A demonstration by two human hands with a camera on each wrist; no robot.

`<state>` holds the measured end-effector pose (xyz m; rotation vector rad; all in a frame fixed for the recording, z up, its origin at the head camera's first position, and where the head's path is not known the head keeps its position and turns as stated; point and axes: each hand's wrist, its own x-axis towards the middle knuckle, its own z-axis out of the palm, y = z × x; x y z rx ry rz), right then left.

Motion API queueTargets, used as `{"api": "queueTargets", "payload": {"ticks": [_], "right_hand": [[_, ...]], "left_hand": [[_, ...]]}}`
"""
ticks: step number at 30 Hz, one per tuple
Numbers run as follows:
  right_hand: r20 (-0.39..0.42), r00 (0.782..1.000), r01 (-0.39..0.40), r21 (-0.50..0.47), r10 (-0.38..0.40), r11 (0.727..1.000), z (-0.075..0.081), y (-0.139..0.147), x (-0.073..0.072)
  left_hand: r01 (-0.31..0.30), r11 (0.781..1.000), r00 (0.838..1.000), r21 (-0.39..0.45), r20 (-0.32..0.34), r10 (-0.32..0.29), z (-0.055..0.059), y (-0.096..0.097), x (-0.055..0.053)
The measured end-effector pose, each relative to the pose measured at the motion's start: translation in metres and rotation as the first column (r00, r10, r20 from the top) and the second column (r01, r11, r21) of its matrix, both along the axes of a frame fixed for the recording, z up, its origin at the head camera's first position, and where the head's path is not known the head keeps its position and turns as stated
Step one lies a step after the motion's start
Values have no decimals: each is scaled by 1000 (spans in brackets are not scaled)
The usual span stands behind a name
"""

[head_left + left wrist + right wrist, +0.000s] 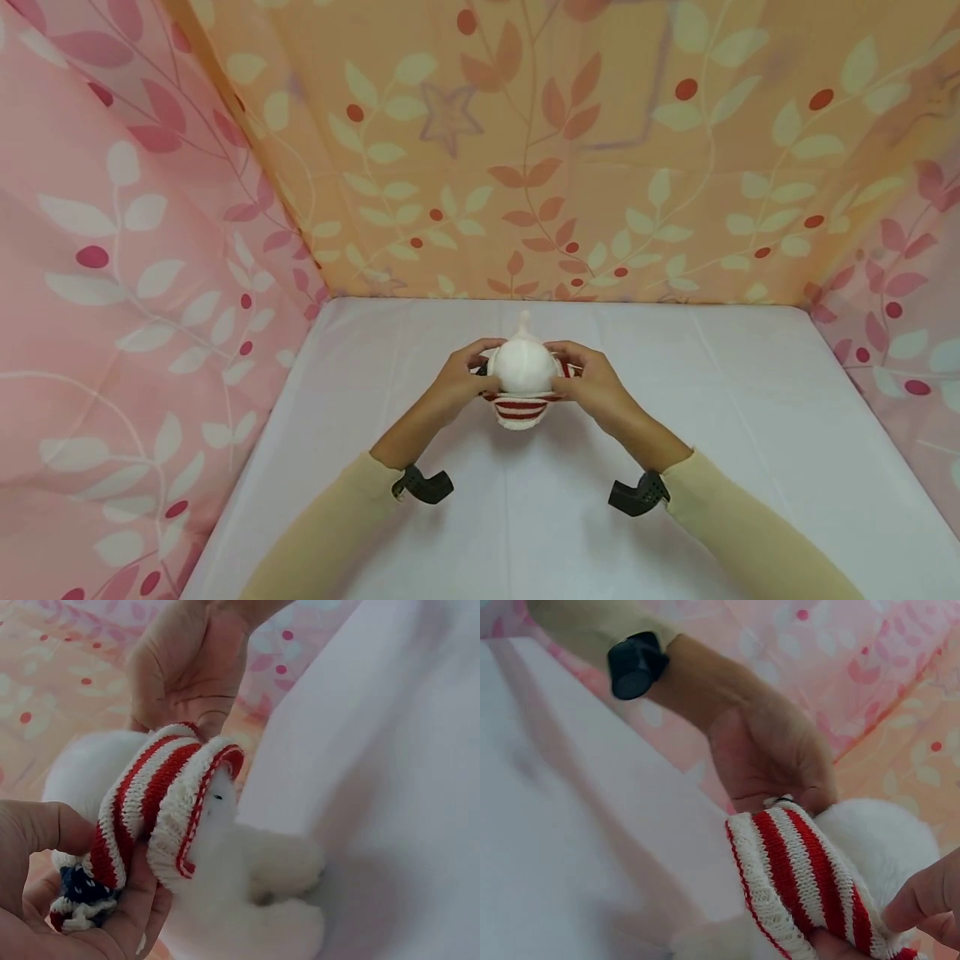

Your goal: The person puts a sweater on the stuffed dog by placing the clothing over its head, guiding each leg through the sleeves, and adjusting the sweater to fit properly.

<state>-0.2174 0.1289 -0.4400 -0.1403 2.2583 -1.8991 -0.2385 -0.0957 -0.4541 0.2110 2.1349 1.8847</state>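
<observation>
Between the two hands is a white plush toy (pixel 524 365) with a knitted red-and-white striped garment (pixel 161 784) round part of it. My left hand (pixel 454 382) holds the garment's side, its thumb and fingers pinching the knit near a navy patch with white specks (pixel 84 886). On the opposite side, my right hand (pixel 594 385) grips the garment, thumb against the toy's rounded white body. Two stubby plush limbs (pixel 289 859) stick out below the ribbed, red-edged opening, and a small dark mark shows inside it. A thin pale tail-like piece (pixel 524 322) points away at the far end.
A white-covered table (pixel 420 533) lies beneath the toy and forearms. Floral cloth walls stand around it: an orange one (pixel 525 150) behind, pink ones at the left (pixel 135 317) and right (pixel 900 325). Each wrist wears a black camera mount (pixel 426 485).
</observation>
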Motion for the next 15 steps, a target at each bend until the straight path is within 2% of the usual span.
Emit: {"api": "queueTargets", "payload": {"ticks": [3, 7, 15], "right_hand": [[34, 999, 0, -49, 2, 999, -1, 3, 0], [40, 999, 17, -78, -13, 997, -1, 4, 0], [35, 995, 99, -114, -96, 988, -8, 1, -2]], "left_hand": [[-4, 998, 999, 62, 43, 2, -3, -1, -1], [-15, 995, 997, 98, 73, 8, -4, -2, 0], [-50, 975, 989, 215, 146, 19, -8, -3, 1]]}}
